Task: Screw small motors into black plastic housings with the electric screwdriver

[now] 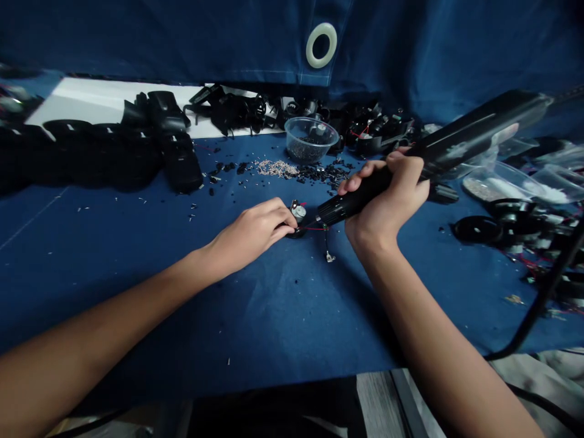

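My left hand (269, 225) is closed, its fingertips pinching at a small round assembly that has a silvery motor (298, 212) on a dark base. What exactly lies between the fingers is hidden. A thin red wire leads right from the assembly to a small metal-ended lead (329, 258) lying on the cloth. My right hand (387, 198) is wrapped round a black electric screwdriver (360, 198). The tool slants down to the left, its tip close to the assembly's right side; whether it touches cannot be made out.
Behind the hands lie a pile of small screws (276, 168), loose black bits and a clear plastic bowl (311, 143). Black housings (180, 161) line the left rear. Clear tubs (499, 182) and round black parts (479, 230) crowd the right. A black cable (542, 298) hangs at the right edge.
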A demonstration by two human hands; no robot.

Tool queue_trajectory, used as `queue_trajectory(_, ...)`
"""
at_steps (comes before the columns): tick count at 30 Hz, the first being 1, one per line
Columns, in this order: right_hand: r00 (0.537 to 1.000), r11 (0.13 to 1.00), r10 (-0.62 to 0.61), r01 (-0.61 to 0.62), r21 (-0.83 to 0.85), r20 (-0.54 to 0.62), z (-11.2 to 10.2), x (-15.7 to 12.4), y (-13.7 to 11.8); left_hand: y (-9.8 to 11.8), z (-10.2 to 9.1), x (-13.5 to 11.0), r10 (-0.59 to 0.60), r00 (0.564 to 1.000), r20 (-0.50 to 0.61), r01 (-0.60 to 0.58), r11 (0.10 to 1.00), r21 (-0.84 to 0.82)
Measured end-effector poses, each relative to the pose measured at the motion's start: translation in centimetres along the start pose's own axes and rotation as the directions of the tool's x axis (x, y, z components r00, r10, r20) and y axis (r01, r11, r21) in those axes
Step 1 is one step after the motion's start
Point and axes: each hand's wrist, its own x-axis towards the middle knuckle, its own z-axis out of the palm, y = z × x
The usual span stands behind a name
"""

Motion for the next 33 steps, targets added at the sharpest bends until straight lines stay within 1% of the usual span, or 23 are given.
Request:
queue_trajectory(9,0.999,0.998,-0.049,0.049,-0.039,-0.008,0.2,-0.3,0.4,-0.3,0.0,-0.1,0.016,1.0,0.001,-0.016,1.0,0.005)
queue_trajectory(15,0.999,0.987,-0.023,0.017,-0.161,-0.036,0.0,0.1,0.4,-0.3,-0.1,-0.1,0.014,1.0,0.002,-0.014,1.0,0.002)
queue_trajectory(20,0.998,0.99,-0.051,0.047,-0.132,-0.028,0.1,-0.1,0.7,-0.3,0.0,0.0,0.016,1.0,0.011,-0.016,1.0,0.007)
queue_trajectory(25,0.991,0.988,-0.13,0.132,-0.077,0.031,0.5,-0.6,0.3,-0.4,0.0,0.0,0.02,1.0,0.007,-0.02,1.0,0.002)
queue_trajectory(28,0.987,0.984,-0.147,0.153,-0.09,0.069,0.9,-1.1,-0.3,-0.4,-0.1,0.0,0.017,1.0,0.014,-0.017,1.0,0.003)
queue_trajectory(33,0.972,0.982,-0.161,0.176,-0.076,0.172,1.8,-2.2,-1.2,-0.2,-0.2,0.0,0.005,1.0,0.008,-0.005,1.0,0.005)
